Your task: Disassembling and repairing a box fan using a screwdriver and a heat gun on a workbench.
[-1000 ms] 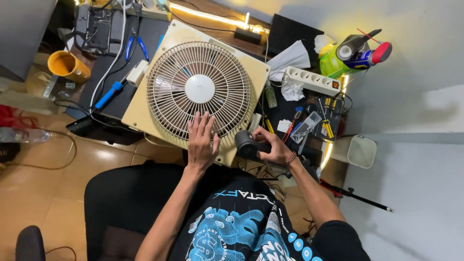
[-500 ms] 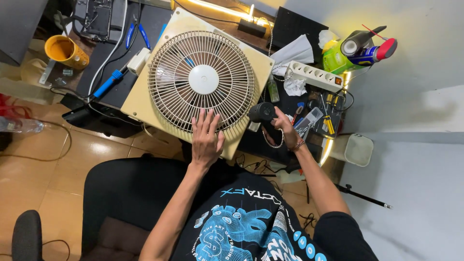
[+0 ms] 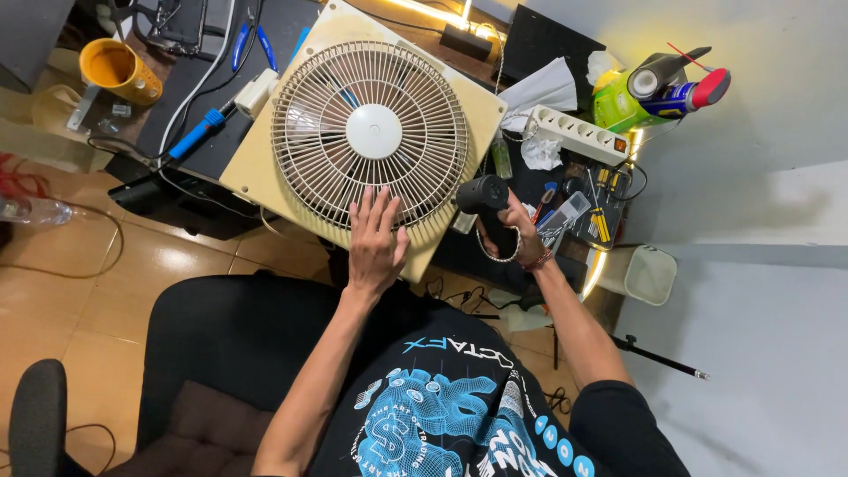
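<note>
Nearest the camera the left hand (image 3: pixel 375 240) lies flat and open, fingers spread, on the lower edge of the round grille of a cream box fan (image 3: pixel 367 132) that lies face-up on the dark desk (image 3: pixel 199 97); to its right, just beside the fan's corner, the right hand (image 3: pixel 517 231) is closed around the handle of a black handheld blower (image 3: pixel 484 196), whose nozzle points toward the grille, a cord loop hanging below the fist; beyond the right hand lie small screwdrivers (image 3: pixel 599 221) and a white power strip (image 3: pixel 579 134); farther off stand a green bottle (image 3: pixel 623 102) and spray can (image 3: pixel 685 93); at far left, a yellow mug (image 3: pixel 119 71).
</note>
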